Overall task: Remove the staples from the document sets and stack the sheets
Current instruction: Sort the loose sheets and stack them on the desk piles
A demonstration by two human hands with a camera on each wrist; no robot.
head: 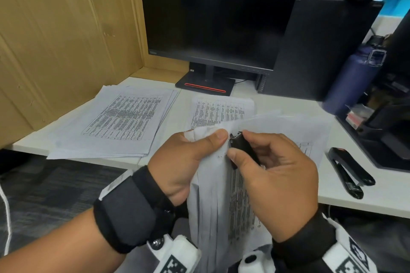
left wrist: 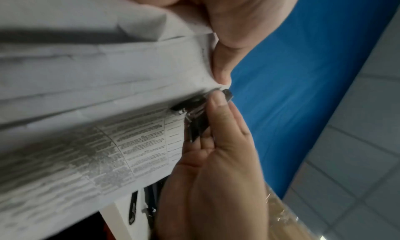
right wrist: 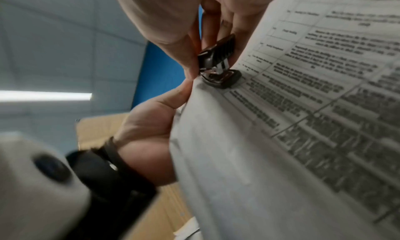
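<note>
Nearest, above the bench's front edge: left hand (head: 186,162) grips a document set (head: 213,206) at its upper corner; right hand (head: 273,184) pinches a black staple remover (head: 241,146) clamped on that corner. Stapler (head: 348,173), right edge. Farther, left: stacked sheets (head: 115,122). Rear: monitor (head: 221,11).

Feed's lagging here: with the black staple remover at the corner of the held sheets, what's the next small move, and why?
Probably squeeze and pull away. The right hand pinches the black claw staple remover, its metal teeth at the corner of the printed paper set, which the left hand grips beside it. Whether the staple is caught is unclear.
</note>
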